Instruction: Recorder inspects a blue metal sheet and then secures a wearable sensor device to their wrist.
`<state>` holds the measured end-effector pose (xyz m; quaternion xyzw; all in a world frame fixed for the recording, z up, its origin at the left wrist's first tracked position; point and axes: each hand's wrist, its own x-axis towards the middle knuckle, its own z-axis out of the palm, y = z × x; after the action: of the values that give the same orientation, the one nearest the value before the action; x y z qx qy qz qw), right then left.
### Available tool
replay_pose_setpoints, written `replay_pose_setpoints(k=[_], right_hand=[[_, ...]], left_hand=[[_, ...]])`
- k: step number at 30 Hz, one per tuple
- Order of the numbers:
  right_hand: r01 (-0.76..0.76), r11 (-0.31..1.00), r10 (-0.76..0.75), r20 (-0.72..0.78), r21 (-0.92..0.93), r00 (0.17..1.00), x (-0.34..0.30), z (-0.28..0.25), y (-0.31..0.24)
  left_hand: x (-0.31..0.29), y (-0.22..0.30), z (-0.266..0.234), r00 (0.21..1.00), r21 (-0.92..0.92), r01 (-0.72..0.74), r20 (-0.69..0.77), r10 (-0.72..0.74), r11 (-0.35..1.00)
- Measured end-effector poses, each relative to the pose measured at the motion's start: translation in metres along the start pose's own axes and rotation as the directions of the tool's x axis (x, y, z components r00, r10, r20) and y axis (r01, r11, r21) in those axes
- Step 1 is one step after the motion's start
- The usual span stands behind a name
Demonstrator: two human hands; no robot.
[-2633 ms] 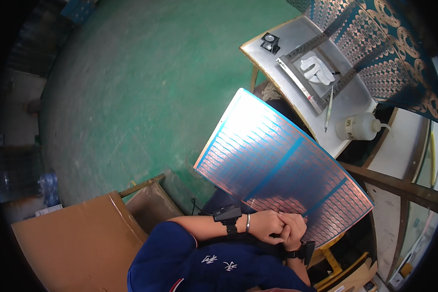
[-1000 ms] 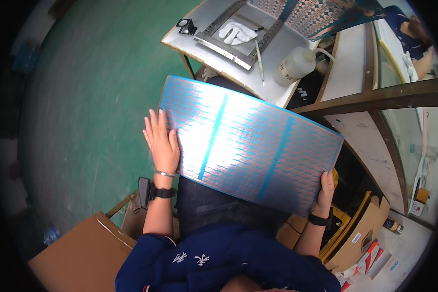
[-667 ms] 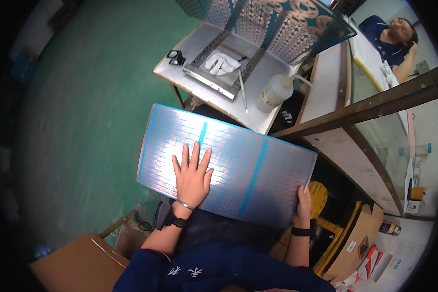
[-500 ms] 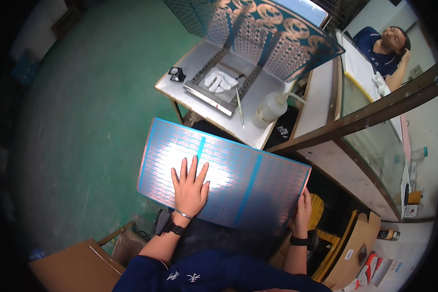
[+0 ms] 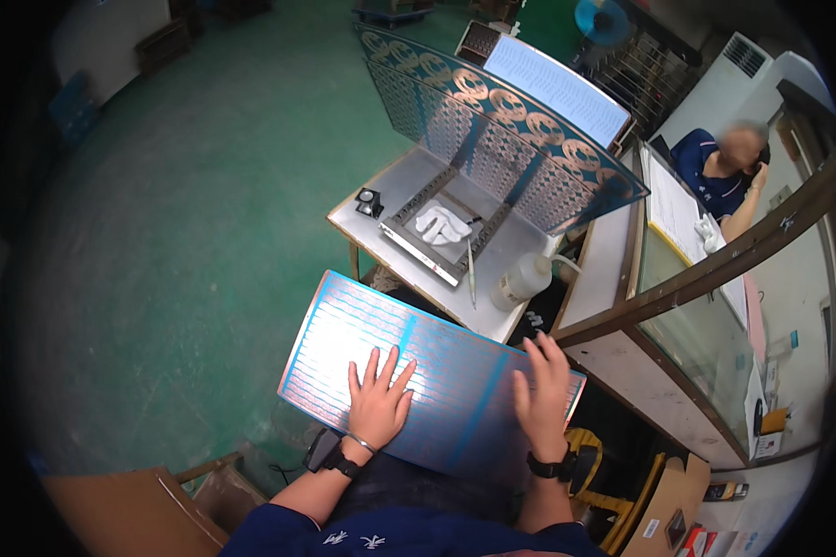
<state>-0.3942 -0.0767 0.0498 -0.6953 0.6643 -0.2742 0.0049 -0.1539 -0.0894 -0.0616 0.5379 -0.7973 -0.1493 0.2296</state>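
Note:
A rectangular circuit board panel [image 5: 455, 385], coppery with blue strips and fine rows of pattern, lies tilted across my lap. Light glares off its left part. My left hand [image 5: 378, 413] rests on its near middle, palm down with fingers spread. Over the panel's right end is my right hand [image 5: 544, 401], fingers raised and apart, holding nothing; whether it touches the surface I cannot tell. Just beyond the panel a white-topped table [image 5: 367, 232] holds a metal frame [image 5: 423, 255] with white gloves [image 5: 441, 226] in it, a thin pen-like tool [image 5: 472, 274] and a squeeze bottle [image 5: 524, 281].
A large patterned panel [image 5: 492, 139] stands upright at the table's back, with a small black magnifier [image 5: 369, 202] at the table's left corner. To the right is a glass-fronted wooden cabinet [image 5: 697, 325]; a person [image 5: 715, 176] sits behind it. Cardboard [image 5: 121, 511] lies at lower left.
My right hand has left the panel's right edge and come up over its right part. My left hand stays flat on the panel. The view has shifted, showing more of the background.

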Motion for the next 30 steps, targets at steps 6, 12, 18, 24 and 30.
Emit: replay_pose_setpoints(k=[6,12,18,24,30], right_hand=[[0.099,0.994,-0.091,0.147,-0.046,0.985,0.045,0.033,0.004],[-0.098,0.994,0.108,0.454,-0.046,0.884,0.068,0.027,-0.004],[-0.138,0.988,0.058,0.649,0.073,0.759,0.074,0.016,-0.024],[-0.189,0.924,0.001,0.492,0.332,0.871,0.082,-0.010,-0.052],[0.182,0.935,-0.137,-0.163,0.305,0.977,0.108,-0.061,-0.124]], left_hand=[[-0.003,-0.009,-0.003,0.996,-0.115,0.002,-0.084,-0.012,0.993],[-0.007,-0.018,-0.007,0.990,-0.212,0.006,-0.138,-0.036,0.977],[-0.011,-0.038,-0.013,0.972,-0.372,-0.036,-0.229,-0.054,0.928],[-0.008,-0.049,-0.043,0.876,-0.346,-0.121,-0.478,-0.064,0.931],[-0.005,-0.073,-0.050,0.694,-0.295,-0.085,-0.703,-0.156,0.952]])
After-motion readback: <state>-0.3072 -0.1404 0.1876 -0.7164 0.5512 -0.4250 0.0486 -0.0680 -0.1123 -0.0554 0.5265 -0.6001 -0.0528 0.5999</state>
